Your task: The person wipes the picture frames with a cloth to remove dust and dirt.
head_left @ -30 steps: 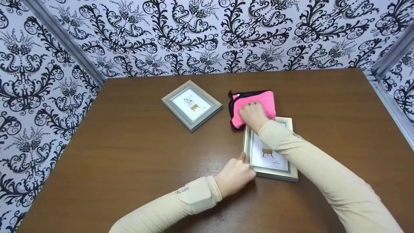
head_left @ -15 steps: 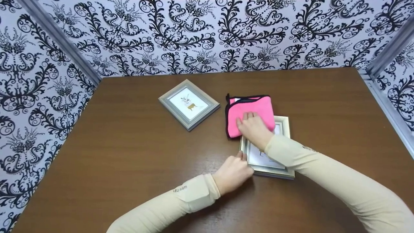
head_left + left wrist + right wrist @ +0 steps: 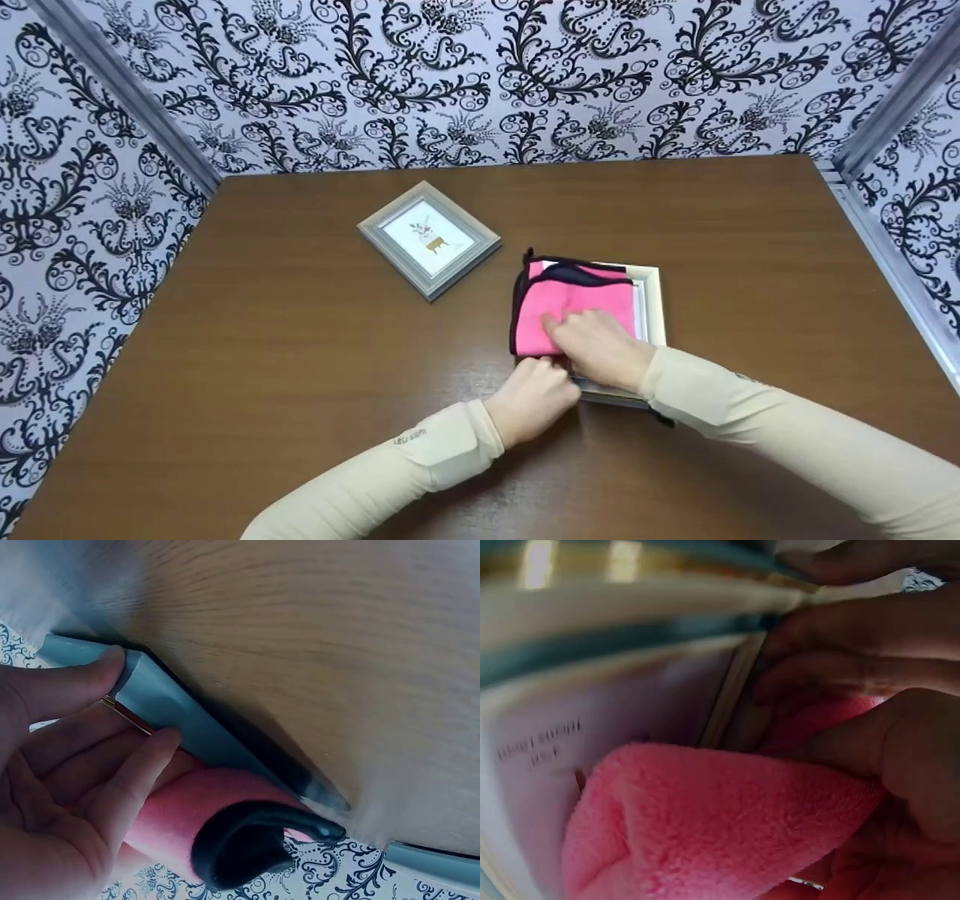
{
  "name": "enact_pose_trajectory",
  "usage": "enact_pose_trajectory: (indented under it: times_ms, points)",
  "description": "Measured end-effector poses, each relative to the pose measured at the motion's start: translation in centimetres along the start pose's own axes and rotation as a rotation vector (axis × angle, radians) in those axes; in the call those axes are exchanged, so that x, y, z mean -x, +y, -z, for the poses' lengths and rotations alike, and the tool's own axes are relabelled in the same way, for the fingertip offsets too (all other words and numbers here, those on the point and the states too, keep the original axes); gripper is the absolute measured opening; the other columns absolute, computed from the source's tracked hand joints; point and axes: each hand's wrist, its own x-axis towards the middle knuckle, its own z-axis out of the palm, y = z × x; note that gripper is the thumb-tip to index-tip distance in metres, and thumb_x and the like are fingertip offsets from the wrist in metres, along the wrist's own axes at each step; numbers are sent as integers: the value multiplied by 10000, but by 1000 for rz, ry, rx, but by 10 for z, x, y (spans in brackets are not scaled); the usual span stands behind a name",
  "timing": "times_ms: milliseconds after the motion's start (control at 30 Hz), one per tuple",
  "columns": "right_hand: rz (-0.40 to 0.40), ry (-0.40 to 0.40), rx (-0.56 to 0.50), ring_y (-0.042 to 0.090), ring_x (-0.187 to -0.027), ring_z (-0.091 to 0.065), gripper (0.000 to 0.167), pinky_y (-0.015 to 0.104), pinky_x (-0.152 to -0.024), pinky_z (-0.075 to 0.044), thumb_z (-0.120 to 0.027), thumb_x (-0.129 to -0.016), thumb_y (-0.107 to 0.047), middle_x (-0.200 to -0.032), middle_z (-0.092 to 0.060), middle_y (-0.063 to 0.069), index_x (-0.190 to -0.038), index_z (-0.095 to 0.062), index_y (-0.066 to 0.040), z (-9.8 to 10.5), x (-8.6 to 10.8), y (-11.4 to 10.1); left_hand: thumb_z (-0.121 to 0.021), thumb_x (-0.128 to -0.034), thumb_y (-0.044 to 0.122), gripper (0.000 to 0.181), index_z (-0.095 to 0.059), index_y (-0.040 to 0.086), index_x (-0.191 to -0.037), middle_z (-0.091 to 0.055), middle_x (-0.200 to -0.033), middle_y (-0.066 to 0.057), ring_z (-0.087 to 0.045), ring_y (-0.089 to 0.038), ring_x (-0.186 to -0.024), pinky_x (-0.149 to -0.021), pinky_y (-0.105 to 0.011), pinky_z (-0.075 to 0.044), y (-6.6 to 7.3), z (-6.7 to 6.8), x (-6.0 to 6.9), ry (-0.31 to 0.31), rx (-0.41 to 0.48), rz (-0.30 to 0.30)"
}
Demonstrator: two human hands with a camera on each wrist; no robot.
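A pink plush cloth with black edging (image 3: 592, 298) lies folded over a picture frame (image 3: 655, 304) on the table. My right hand (image 3: 600, 345) holds the cloth against the frame's glass; in the right wrist view the plush cloth (image 3: 705, 817) bunches between thumb and fingers. With my left hand (image 3: 532, 401) I grip the frame's near left corner. The left wrist view shows thumb and fingers on the grey-blue side of the frame (image 3: 187, 716), close to the cloth (image 3: 210, 795). Cloth and right hand hide most of the picture.
A second picture frame (image 3: 429, 240), with a small plant drawing, lies turned diagonally on the brown table (image 3: 300, 337), left of the cloth. Patterned walls (image 3: 450, 82) and metal posts (image 3: 135, 97) border the table at the back and sides.
My right hand has drawn the pink cloth toward me, from beyond the frame's far edge down over the picture. The left hand keeps its grip on the frame's corner.
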Motion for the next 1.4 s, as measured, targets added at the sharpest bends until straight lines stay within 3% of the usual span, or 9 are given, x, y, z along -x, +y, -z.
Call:
enact_pose_trajectory:
  times_ms: [200, 367, 533, 633, 833, 1000, 1133, 1267, 1400]
  points:
    - [-75, -28, 34, 386, -807, -602, 436, 474, -635, -522, -634, -781, 77, -877, -606, 264, -1204, -531, 114, -5, -2, 3, -672, -801, 108, 179, -713, 246, -694, -664, -717, 30, -613, -141, -651, -435, -260, -467, -3, 2, -3, -13, -1, -5]
    - [-167, -70, 11, 513, -1128, -504, 480, 570, -899, -454, -565, -837, 120, -1164, -537, 400, -1310, -486, 114, -7, -15, 20, -673, -816, 120, 172, -718, 251, -715, -702, -799, -5, -654, -167, -761, -455, -243, -496, -2, 2, -5, -36, -6, -14]
    - [-207, -109, 9, 540, -1256, -378, 463, 571, -985, -379, -510, -875, 133, -1265, -467, 410, -1335, -482, 100, -5, -30, 36, -681, -816, 120, 186, -709, 264, -703, -694, -733, 41, -660, -155, -712, -455, -245, -499, 0, 2, -6, -48, 5, -24]
    - [-213, -145, 33, 523, -1289, -348, 475, 562, -1016, -350, -518, -884, 126, -1312, -445, 384, -1355, -480, 69, -3, -36, 45, -675, -818, 102, 188, -715, 253, -713, -711, -783, -3, -667, -169, -733, -462, -249, -507, 1, 3, -8, -54, 9, -20]
    - [-179, -143, 38, 474, -1260, -425, 494, 551, -1026, -350, -531, -885, 115, -1346, -475, 305, -1365, -494, 7, 3, -26, 62, -671, -817, 93, 177, -749, 235, -746, -708, -955, -148, -682, -232, -877, -475, -254, -523, 9, 1, -8, -36, -19, 10]
    - [-237, -37, -132, 404, -1157, -548, 597, 521, -967, -425, -579, -777, 152, -1285, -573, 214, -1343, -538, -33, 29, -4, 72, -677, -800, 78, 187, -745, 236, -725, -710, -940, -142, -681, -214, -843, -459, -250, -514, 8, 0, -6, -11, -17, 33]
    - [-306, 52, -256, 399, -1083, -592, 528, 550, -911, -453, -611, -814, 82, -1236, -616, 178, -1314, -565, -78, 52, 18, 84, -669, -795, 52, 197, -742, 218, -718, -707, -924, -138, -675, -207, -823, -465, -249, -519, 5, -2, -8, -5, 5, 48]
    - [-319, 137, -305, 399, -1008, -622, 450, 571, -867, -463, -636, -829, 49, -1167, -649, 178, -1258, -596, -80, 72, 43, 98, -660, -788, 31, 187, -750, 188, -741, -706, -903, -121, -668, -193, -811, -473, -254, -524, 0, -5, -14, -39, 24, 74]
    - [-318, 232, -284, 387, -884, -646, 426, 562, -764, -486, -635, -806, 70, -1091, -672, 192, -1209, -621, -67, 83, 64, 111, -666, -784, 41, 168, -749, 185, -758, -693, -807, -54, -648, -165, -748, -471, -259, -520, -5, -9, -26, -71, 23, 103]
